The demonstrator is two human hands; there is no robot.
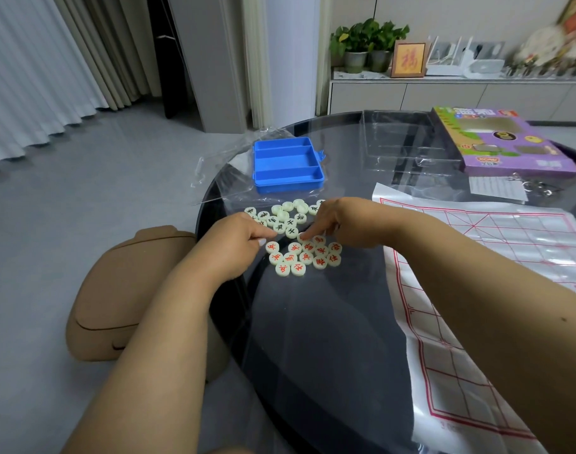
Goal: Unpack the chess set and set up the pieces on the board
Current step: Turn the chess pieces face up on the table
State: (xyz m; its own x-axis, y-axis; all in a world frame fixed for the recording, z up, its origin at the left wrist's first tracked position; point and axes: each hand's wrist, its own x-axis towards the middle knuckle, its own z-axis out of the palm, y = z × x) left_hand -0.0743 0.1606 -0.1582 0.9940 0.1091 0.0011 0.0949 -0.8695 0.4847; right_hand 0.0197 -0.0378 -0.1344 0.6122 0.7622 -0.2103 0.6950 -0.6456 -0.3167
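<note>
Nearest on the dark round table (313, 355), spread at right: a plastic board (496, 290) with red grid, bare of pieces. Beyond, left of it: red-marked pieces (304, 255) clustered flat, black-marked pieces (285, 221) just behind. Left hand (237, 234) curled over the cluster's left edge, fingertips bent inward; whether pinching a piece, cannot tell. Right hand (337, 221) loosely curled, forefinger pressed down on a piece at the red group's far edge. Farther back: blue tray (288, 165) on clear wrap, purple box (502, 142) at right.
</note>
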